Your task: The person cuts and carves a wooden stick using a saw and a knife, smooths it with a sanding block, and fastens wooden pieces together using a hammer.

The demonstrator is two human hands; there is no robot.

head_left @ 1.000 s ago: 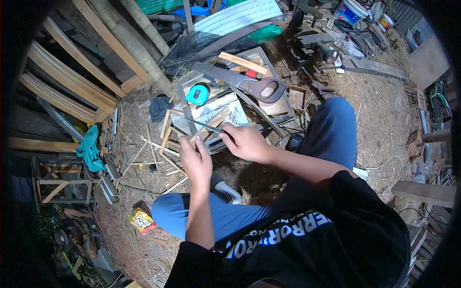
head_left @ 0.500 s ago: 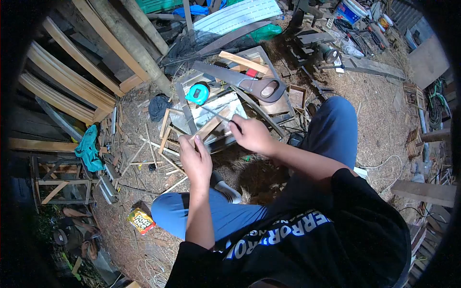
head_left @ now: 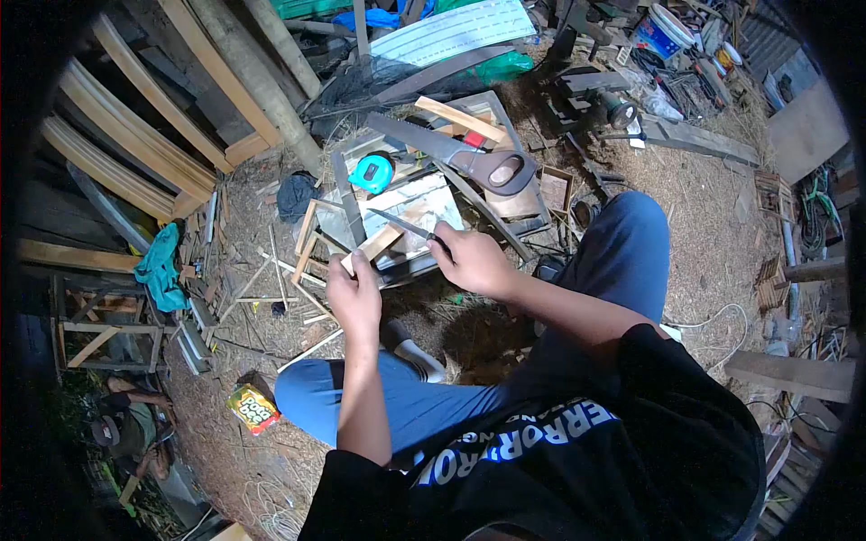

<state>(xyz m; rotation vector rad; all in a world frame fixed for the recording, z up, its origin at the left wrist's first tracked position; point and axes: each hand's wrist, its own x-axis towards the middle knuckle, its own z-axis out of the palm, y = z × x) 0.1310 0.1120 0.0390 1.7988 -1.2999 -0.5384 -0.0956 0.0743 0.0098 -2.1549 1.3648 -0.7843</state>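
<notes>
Over the white-streaked flat board (head_left: 437, 200), I see the left hand (head_left: 354, 296) pinching a short pale-brown wooden piece (head_left: 379, 242), the right hand (head_left: 476, 260) gripping a slim, pointed, grey-bladed tool (head_left: 403, 224). Judgement: should the wooden piece twist, the tool could skid into the left hand.

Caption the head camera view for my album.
Left hand holding a wood strip, right hand a slim pointed tool, a handsaw and turquoise tape measure lying beyond.

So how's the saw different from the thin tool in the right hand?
The saw is bigger and broader; the thin tool is smaller and slimmer. The saw lies untouched, while the thin tool is held in the right hand. Both have long, greyish blades.
</notes>
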